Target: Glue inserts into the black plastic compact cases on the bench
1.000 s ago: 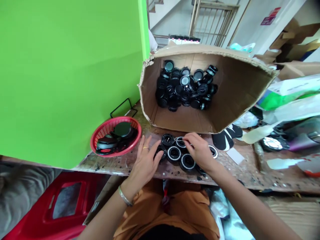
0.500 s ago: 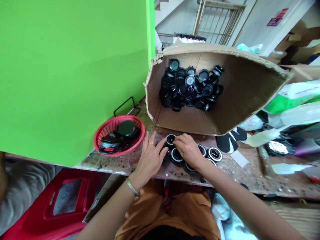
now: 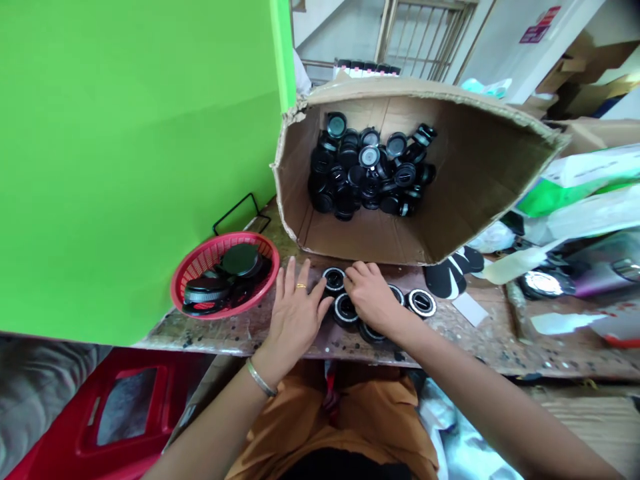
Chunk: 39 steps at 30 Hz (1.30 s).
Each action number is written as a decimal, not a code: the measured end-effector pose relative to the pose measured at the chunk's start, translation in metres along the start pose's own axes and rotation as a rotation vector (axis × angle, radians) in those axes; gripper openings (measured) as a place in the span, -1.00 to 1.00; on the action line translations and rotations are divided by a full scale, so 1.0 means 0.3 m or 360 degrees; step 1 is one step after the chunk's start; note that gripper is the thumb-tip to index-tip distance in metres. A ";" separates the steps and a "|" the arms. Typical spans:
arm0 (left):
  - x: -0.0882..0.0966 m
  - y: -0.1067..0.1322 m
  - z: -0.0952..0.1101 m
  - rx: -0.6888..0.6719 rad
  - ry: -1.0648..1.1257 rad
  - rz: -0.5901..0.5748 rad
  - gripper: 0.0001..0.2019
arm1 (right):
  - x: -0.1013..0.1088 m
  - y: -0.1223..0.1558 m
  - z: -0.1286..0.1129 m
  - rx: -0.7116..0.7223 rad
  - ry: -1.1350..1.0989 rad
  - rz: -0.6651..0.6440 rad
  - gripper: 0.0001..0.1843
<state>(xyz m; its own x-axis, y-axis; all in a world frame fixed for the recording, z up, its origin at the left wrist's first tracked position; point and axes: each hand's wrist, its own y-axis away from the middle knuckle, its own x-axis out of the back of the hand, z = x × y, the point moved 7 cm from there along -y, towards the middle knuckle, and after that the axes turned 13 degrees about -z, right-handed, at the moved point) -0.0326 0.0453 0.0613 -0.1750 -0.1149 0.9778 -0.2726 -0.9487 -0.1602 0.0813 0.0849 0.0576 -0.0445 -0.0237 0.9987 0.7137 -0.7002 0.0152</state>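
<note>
My left hand (image 3: 296, 315) lies open over the worktop, its fingers stretched and apart, just left of a cluster of round black pieces. Its thumb and index finger are close to a round black piece with a silver ring (image 3: 334, 281). Curled fingers of my right hand (image 3: 371, 297) reach down into the same cluster; whatever they grip is hidden under the hand. Beside and below it are more ringed pieces, one in front (image 3: 345, 309) and one at the right end (image 3: 421, 303). A pink basket (image 3: 176, 283) with larger black round parts (image 3: 241, 260) stands left of my left hand.
A big cardboard box (image 3: 345, 248) opens towards me behind the hands, with many black round pieces (image 3: 370, 157) inside. A green panel (image 3: 140, 167) borders the left. Black-and-white flat cutouts (image 3: 445, 280), a white card (image 3: 470, 309) and white bottles (image 3: 517, 265) lie at right.
The view has shifted slightly, moving the scene left. My left fingers are straighter and more spread. My right hand stays over the cluster, fingers still curled.
</note>
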 end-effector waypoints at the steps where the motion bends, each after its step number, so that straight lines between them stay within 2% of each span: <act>1: 0.000 -0.005 0.004 -0.0011 -0.0030 -0.0002 -0.63 | 0.002 -0.007 -0.008 0.0010 0.0014 -0.0019 -0.81; 3: 0.000 -0.014 0.008 -0.0028 -0.0078 -0.0012 -0.63 | 0.014 -0.007 -0.003 -0.0012 -0.0048 -0.0016 -0.82; 5: 0.001 -0.020 0.005 -0.0036 -0.0093 -0.0005 -0.62 | 0.035 0.027 0.039 -0.0096 -0.0222 0.0080 -0.80; 7: 0.007 -0.014 -0.005 -0.0052 -0.0049 0.0043 -0.58 | 0.056 0.117 0.123 -0.0240 -0.0445 0.0276 -0.78; 9: 0.014 0.008 -0.013 -0.0086 0.0053 0.0099 -0.53 | 0.051 0.261 0.240 -0.0451 -0.0610 0.0452 -0.80; 10: 0.016 0.024 -0.016 -0.0108 0.0120 0.0121 -0.50 | 0.032 0.346 0.306 -0.0586 -0.0646 0.0490 -0.83; 12: 0.016 0.059 -0.012 -0.0150 0.0262 0.0139 -0.49 | -0.036 0.517 0.439 -0.0923 -0.0599 0.0410 -0.88; 14: 0.008 0.089 0.006 -0.0185 0.0391 0.0122 -0.51 | -0.120 0.662 0.551 -0.1216 -0.0539 0.0249 -0.78; 17: -0.005 0.108 0.056 -0.0237 0.0513 0.0071 -0.52 | -0.224 0.782 0.637 -0.1440 -0.0572 0.0113 -0.60; 20: 0.003 0.099 0.105 -0.0279 0.0540 0.0107 -0.54 | -0.257 0.808 0.635 -0.1431 -0.0623 0.0125 -0.55; 22: 0.015 0.088 0.123 -0.0301 0.0534 0.0139 -0.55 | -0.243 0.835 0.612 -0.1427 -0.0626 0.0131 -0.50; 24: 0.024 0.079 0.125 -0.0308 0.0526 0.0137 -0.56 | -0.218 0.891 0.574 -0.1383 -0.0616 0.0048 -0.46; 26: 0.026 0.076 0.114 -0.0303 0.0520 0.0116 -0.56 | -0.201 0.977 0.523 -0.1294 -0.0647 -0.0160 -0.48; 29: 0.018 0.085 0.086 -0.0290 0.0518 0.0114 -0.56 | -0.211 1.136 0.434 -0.1208 -0.0918 -0.0606 -0.51; 31: 0.006 0.094 0.071 -0.0275 0.0523 0.0127 -0.56 | -0.208 1.205 0.393 -0.1173 -0.1060 -0.0759 -0.50; 33: -0.008 0.100 0.065 -0.0272 0.0530 0.0129 -0.56 | -0.184 1.206 0.398 -0.1166 -0.1042 -0.0701 -0.62; 35: -0.014 0.101 0.071 -0.0294 0.0537 0.0133 -0.57 | -0.149 1.141 0.446 -0.1173 -0.0920 -0.0529 -0.83; 39: 0.011 0.096 0.096 -0.0331 0.0537 0.0167 -0.58 | -0.084 0.929 0.582 -0.1314 -0.0626 -0.0091 -0.78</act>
<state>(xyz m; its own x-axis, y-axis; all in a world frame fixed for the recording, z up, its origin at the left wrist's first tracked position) -0.0137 0.0091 0.0639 -0.5030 -0.0717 0.8613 -0.4165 -0.8531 -0.3143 0.4034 0.0149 0.0450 0.2849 0.1652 0.9442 -0.0152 -0.9841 0.1768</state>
